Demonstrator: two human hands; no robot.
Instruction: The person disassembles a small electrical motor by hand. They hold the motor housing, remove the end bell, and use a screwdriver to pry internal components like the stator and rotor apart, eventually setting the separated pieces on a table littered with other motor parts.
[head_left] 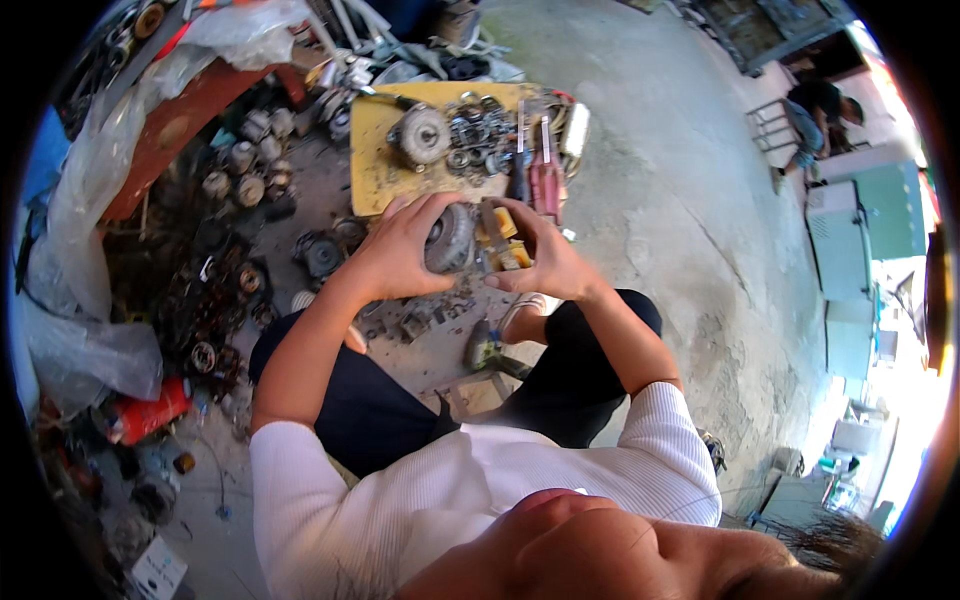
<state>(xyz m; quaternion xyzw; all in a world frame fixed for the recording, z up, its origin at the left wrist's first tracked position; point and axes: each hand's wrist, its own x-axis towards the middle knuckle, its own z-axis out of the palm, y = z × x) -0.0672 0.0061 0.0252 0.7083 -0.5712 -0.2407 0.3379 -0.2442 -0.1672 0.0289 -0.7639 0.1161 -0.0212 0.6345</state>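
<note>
Held up in front of me, a round grey cast-metal motor housing sits in the curled fingers of my left hand. My right hand grips a motor stator with yellow coil insulation. The two parts are side by side, very close; whether they touch I cannot tell. Beyond them is a low yellow board, bearing another round grey housing, several small metal rings, a dark-handled screwdriver and red-handled pliers.
A green and black cordless drill rests on the floor between my feet. Piled at the left are dark motor parts, clear plastic sheeting and a red container. Another person bends over at the far right, near pale green cabinets.
</note>
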